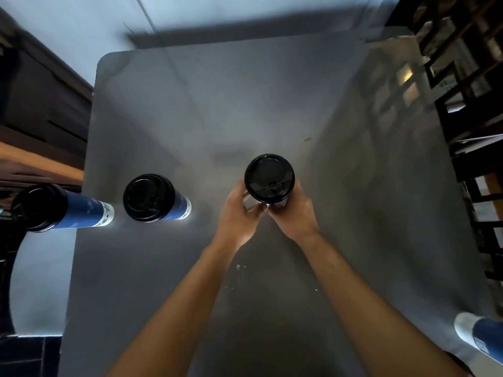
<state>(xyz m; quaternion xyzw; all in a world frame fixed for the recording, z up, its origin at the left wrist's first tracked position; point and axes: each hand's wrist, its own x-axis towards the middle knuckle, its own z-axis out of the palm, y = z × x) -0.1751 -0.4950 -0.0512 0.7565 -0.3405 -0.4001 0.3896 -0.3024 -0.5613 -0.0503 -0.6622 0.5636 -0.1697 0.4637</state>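
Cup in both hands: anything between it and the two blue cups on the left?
Nothing visible. The left hand and right hand grip the cup; only bare table lies between it and the nearer blue cup.

Grey table (190,118), rounded corners, dull top; left-edge cup (81,212), blue with black lid, standing right at the left edge; second cup (149,197), same kind, just beside it, further in; middle cup (269,176) mid-table, base hidden, contact with top unclear; corner cup (484,338) at near right edge, cropped; pale crumbs (238,266) near front; small dark mark (308,139) further back.
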